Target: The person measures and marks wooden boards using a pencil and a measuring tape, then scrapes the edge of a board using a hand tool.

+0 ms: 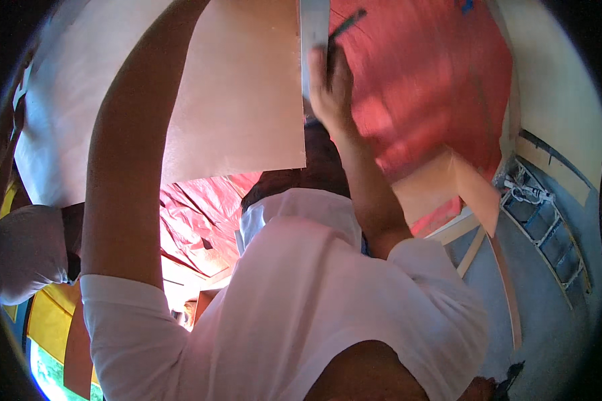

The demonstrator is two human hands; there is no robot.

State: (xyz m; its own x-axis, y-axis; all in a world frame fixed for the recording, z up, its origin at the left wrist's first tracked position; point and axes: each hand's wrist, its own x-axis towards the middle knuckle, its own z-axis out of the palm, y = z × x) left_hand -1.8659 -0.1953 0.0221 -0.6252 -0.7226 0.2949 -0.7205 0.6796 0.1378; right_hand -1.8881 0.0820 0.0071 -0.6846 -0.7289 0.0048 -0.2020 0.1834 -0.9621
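White cloth shirt (301, 294) nearest, the right hand (332, 93) grips a slim dark tool (346, 25) beside a flat tan sheet (241, 100), probably stiff, best held by edges, the left hand out of sight.

A ladder-like frame (550, 232) with white cord (530, 192) shows against grey floor (548, 341), right of a red sheet (428, 80).

A head-worn fisheye looks steeply down — seemingly from close above the white shirt (294, 287).
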